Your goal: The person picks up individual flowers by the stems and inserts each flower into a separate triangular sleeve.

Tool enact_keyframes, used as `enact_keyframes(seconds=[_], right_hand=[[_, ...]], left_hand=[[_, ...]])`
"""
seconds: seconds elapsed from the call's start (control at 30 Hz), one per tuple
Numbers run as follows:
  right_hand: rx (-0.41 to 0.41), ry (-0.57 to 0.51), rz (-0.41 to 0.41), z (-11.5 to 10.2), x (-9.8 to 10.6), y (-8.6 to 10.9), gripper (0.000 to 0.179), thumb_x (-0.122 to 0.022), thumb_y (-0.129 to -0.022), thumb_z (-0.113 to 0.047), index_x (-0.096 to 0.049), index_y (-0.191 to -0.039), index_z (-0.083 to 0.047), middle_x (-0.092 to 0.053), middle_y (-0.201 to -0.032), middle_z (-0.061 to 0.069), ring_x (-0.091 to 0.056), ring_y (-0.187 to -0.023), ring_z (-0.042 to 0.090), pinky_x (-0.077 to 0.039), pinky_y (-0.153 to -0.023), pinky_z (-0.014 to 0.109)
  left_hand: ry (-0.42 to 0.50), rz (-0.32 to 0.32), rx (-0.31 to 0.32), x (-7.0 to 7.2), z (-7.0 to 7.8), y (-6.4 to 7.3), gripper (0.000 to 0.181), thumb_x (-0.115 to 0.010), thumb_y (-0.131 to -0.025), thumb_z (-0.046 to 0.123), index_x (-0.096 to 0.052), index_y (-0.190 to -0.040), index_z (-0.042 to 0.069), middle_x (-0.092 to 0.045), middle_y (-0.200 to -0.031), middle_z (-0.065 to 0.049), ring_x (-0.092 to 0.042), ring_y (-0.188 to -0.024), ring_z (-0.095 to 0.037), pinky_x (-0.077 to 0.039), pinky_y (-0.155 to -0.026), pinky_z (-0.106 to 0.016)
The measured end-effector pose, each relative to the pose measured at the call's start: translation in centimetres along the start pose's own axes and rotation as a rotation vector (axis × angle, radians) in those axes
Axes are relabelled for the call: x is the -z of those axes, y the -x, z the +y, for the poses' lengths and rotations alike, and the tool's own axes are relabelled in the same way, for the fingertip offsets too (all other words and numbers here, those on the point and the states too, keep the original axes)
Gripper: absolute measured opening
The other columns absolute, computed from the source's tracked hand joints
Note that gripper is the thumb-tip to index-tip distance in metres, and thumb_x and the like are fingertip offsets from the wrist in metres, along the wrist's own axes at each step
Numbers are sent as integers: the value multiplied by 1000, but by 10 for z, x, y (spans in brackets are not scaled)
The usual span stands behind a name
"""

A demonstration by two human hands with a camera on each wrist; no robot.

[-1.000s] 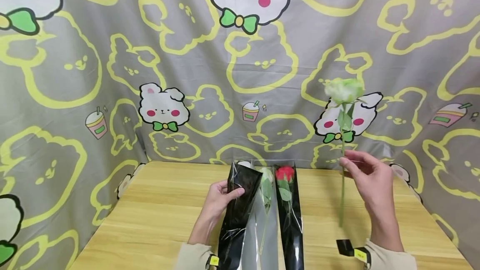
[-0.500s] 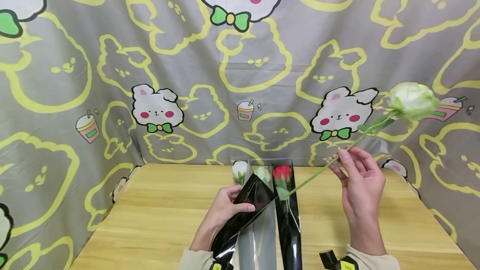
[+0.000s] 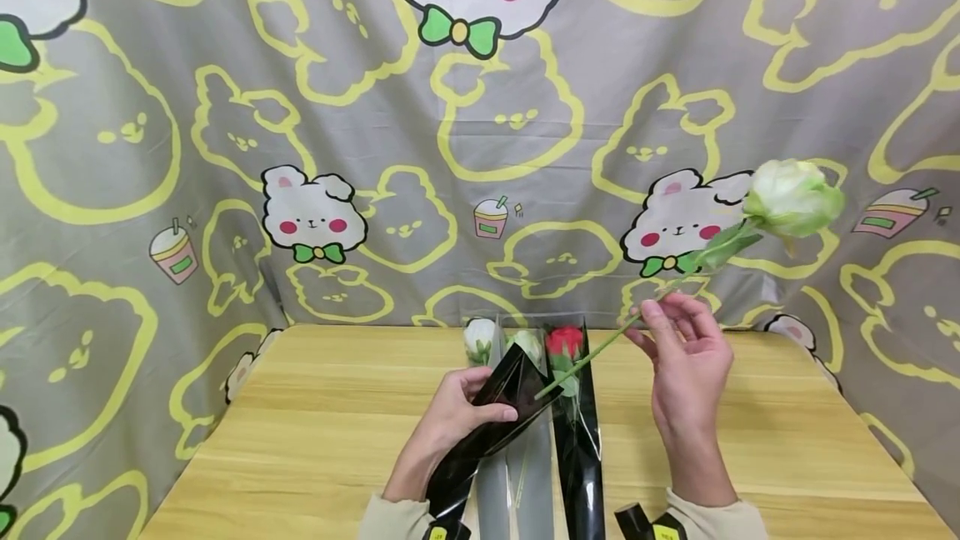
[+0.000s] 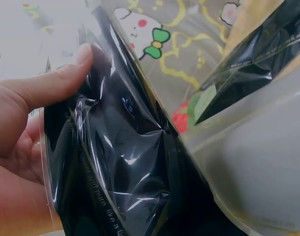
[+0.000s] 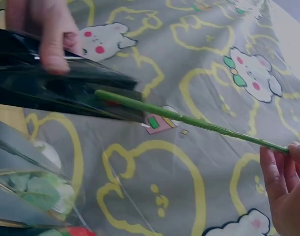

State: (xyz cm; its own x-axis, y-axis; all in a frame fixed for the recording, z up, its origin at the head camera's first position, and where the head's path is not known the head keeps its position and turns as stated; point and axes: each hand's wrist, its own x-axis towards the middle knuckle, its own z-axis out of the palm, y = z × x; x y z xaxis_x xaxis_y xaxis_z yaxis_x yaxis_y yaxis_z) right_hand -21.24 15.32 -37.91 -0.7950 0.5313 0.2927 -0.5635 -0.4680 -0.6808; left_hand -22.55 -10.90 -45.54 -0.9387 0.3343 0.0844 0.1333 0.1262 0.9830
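My left hand (image 3: pixel 453 411) grips a black flower sleeve (image 3: pixel 465 461) near its mouth, thumb across the front; the left wrist view shows the film creased beneath the thumb (image 4: pixel 66 78). The sleeve tilts up to the right. Between thumb and fingertips, my right hand (image 3: pixel 693 382) pinches the stem of a pale green-white rose (image 3: pixel 795 200). The bloom points up and right, while the bare stem (image 5: pixel 204 124) slopes down left. Its cut end overlaps the sleeve's mouth in both the head and right wrist views.
Below the held sleeve lie a white rose (image 3: pixel 478 338), a pale green rose (image 3: pixel 525 343) in a grey sleeve (image 3: pixel 534 457), and a red rose (image 3: pixel 564 342) in a black sleeve (image 3: pixel 583 465). A patterned curtain (image 3: pixel 420 107) hangs behind the wooden table (image 3: pixel 300 440).
The rose has gone from upright to slanted, its stem end brought left to the sleeve's mouth. My left hand has tipped the sleeve rightward, uncovering the white rose.
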Motion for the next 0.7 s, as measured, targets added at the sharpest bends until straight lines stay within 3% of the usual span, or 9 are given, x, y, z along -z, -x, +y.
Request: enact_keyframes(seconds=[0.27,0.53,0.7], right_hand=[[-51,155,-154,21,-15,19,21,-71,-88,15,-59,-105,15,-67,-89,11,-73,-76,20,-61,-67,36],[-79,416,-268,40,-20,34,21,-79,-87,6,-64,-101,10,-70,-84,10,-71,-74,16,-59,-71,29],[-102,555,-315,46,-23,41,21,-83,-87,-4,-68,-99,4,-72,-89,10,-71,-82,17,-57,-75,27]], left_hand=[[31,31,-10,-5,2,0,34,-85,-80,-2,-71,-110,-6,-76,-96,-13,-68,-84,-10,-52,-77,-22],[87,36,-11,-8,10,1,46,-84,-84,2,-66,-125,-9,-75,-103,-16,-70,-90,-13,-54,-80,-23],[98,57,-13,-9,13,3,50,-84,-86,7,-64,-129,-8,-75,-104,-14,-69,-95,-15,-53,-85,-24]])
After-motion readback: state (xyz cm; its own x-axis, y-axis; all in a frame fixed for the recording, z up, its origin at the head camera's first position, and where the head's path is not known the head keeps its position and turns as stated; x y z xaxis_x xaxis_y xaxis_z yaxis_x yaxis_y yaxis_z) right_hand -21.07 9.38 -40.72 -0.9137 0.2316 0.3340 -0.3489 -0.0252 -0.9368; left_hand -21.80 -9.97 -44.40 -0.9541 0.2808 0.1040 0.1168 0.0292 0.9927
